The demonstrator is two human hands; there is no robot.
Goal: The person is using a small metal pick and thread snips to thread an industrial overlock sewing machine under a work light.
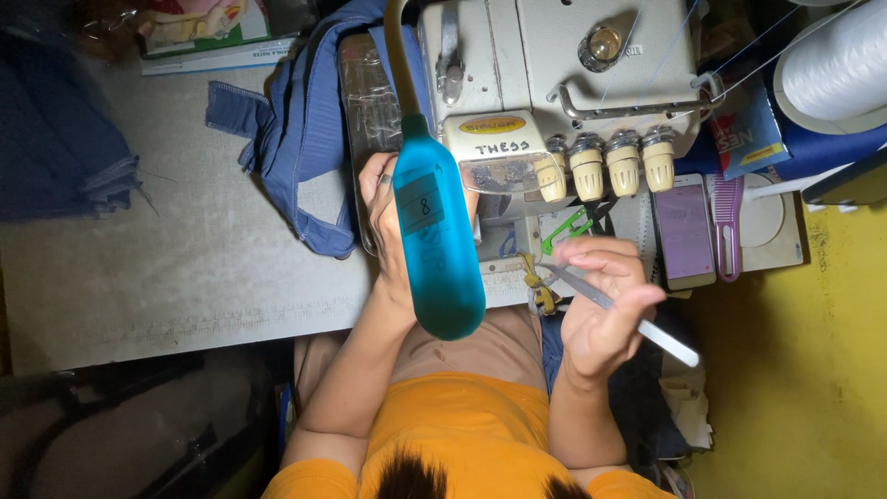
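right hand [605, 305] raised, fingers pinching metal tweezers [614, 310] – left hand [383, 222] flat behind teal lamp [436, 240], grip hidden

Right hand [605, 310] pinches tweezers [617, 310] (metal)

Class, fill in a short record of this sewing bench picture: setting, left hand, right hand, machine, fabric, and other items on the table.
Setting: grey work table seen from above, yellow wall on one side
Left hand: rests at the machine's front, partly hidden behind a teal lamp head
Right hand: pinches metal tweezers, tips toward the needle area
Machine: cream overlock sewing machine with four tension knobs
Fabric: blue cloth beside the machine
Other items: smartphone, purple comb, white thread cone
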